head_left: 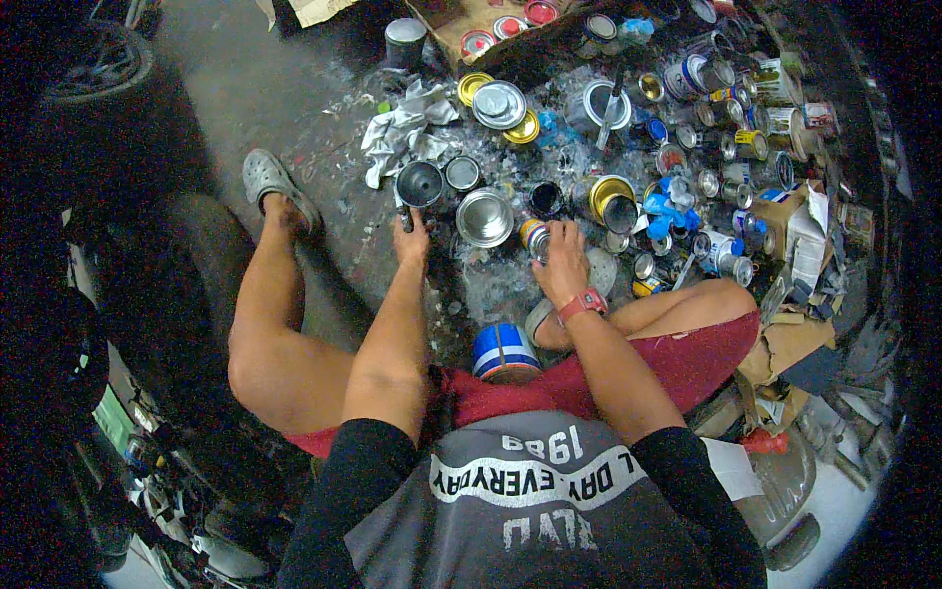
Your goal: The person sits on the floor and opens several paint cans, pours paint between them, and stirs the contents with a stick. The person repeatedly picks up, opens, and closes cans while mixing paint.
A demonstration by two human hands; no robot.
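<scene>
L hand (pixel 411 239) closed round a short dark handle (pixel 405 217) at the near rim of a dark grey open tin (pixel 420 184); can't tell if handle & tin are one pc. R hand (pixel 565 260) has fingers curled over a sm. orange-labelled can (pixel 532 236), gripping it, just right of a silver open tin (pixel 485 218). Hands well apart.

Room: bare floor (pixel 339 93) lies left of the grey tin, out to the L foot's clog (pixel 282 191); tight on R side, where cans crowd up to the bent knee.

Handle points away from wearer, twd the grey tin. Sm. can's long axis looks slanted, upper L to lower R; can't tell which end is top.

Nearby: 1 sm. round tin (pixel 462 174) beside the grey one, 1 black-filled can (pixel 546 199), 1 gold-rimmed can (pixel 612 199), 1 blue-&-white can (pixel 503 350) btwn the legs.

Farther out: crumpled white paper (pixel 407 130), 2 gold lids (pixel 473 88) w/ 1 silver lid (pixel 499 105) overlapping, 1 white-rimmed can (pixel 595 102) w/ a brush (pixel 612 102) across it, 3 red-centred lids (pixel 509 26) on cardboard (pixel 446 22).
</scene>
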